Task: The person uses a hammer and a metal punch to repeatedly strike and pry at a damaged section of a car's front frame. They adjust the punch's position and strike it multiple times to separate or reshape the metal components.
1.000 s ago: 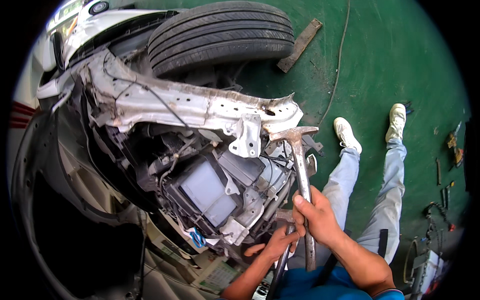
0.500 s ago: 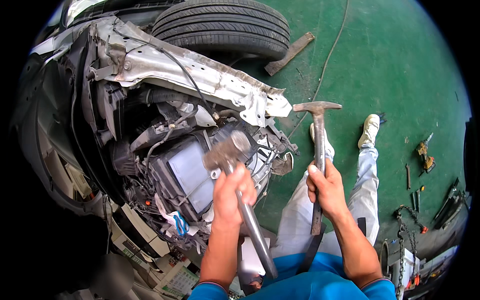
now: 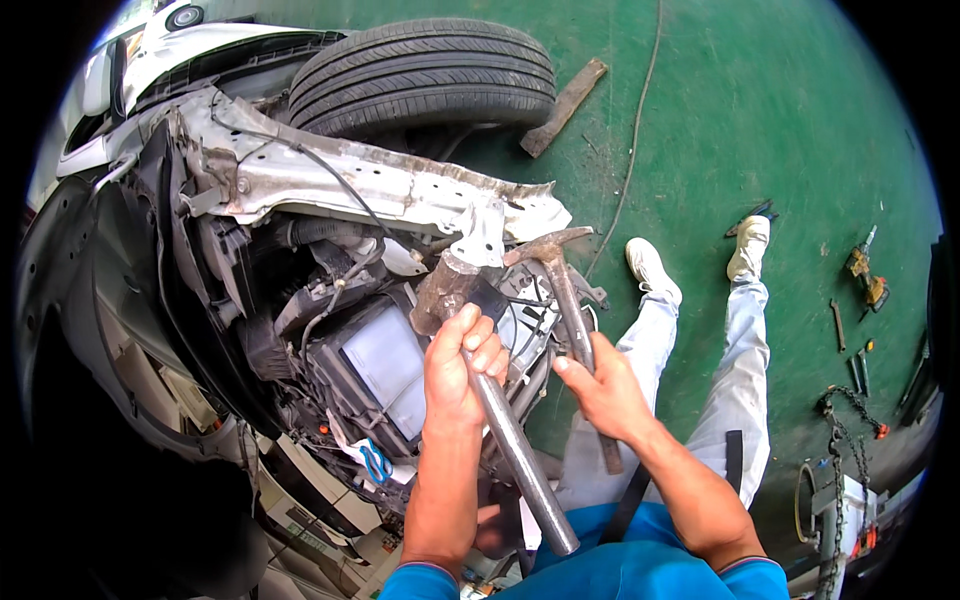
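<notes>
My left hand [image 3: 466, 362] is wrapped round the steel handle of a sledgehammer [image 3: 525, 475]. Its blocky, worn head lies close under the bent tab [image 3: 481, 238] at the end of a white metal rail [image 3: 350, 178]; whether they touch, I cannot tell. In my right hand [image 3: 606, 388] is a slimmer pick hammer [image 3: 571, 305], gripped partway down its metal shaft. The head of that hammer sits just right of the tab, by the rail's torn end. Both tools are held over the opened front of a car, where wiring and a battery-like box [image 3: 385, 362] show.
A tyre [image 3: 425, 75] stands beyond the rail, with a wooden block [image 3: 565, 107] beside it. A cable [image 3: 640, 120] runs across the green floor. To the right lie a yellow power tool [image 3: 866, 272], small hand tools and a chain [image 3: 838, 440]. Blue-handled scissors [image 3: 376, 462] rest among the wiring.
The pick hammer has moved left from above the floor to the rail's end. The sledgehammer has shifted slightly and is now sharp instead of blurred. The view has turned a little.
</notes>
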### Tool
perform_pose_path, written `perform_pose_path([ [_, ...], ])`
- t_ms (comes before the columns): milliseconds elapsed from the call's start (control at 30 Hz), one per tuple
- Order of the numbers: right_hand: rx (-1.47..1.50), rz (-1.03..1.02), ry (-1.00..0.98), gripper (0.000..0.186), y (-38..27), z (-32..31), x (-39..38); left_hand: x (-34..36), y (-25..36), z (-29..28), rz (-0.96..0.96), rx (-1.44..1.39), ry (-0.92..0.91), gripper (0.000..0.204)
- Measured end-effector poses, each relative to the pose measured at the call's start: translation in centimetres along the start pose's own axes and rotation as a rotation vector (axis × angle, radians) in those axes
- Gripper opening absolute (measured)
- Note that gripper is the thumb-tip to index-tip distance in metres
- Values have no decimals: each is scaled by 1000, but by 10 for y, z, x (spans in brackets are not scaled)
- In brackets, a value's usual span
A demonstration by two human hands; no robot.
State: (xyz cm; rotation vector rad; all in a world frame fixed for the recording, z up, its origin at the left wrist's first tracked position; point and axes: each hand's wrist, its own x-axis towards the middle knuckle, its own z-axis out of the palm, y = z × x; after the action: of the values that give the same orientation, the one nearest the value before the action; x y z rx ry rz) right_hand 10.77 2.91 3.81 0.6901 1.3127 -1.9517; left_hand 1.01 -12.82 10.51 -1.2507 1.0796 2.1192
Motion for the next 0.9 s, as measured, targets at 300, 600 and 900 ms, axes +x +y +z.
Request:
perform_pose_path([
  [300,676,-314,695,22,-10,-46,8,-1,1,5,-18,-2,13,17],
  [600,426,-34,189,24,-12,-8,-3,-2,9,-14,37,-15,8,12],
  [900,235,-7,37,25,6,19,-6,0,10,-3,11,6,-32,16],
])
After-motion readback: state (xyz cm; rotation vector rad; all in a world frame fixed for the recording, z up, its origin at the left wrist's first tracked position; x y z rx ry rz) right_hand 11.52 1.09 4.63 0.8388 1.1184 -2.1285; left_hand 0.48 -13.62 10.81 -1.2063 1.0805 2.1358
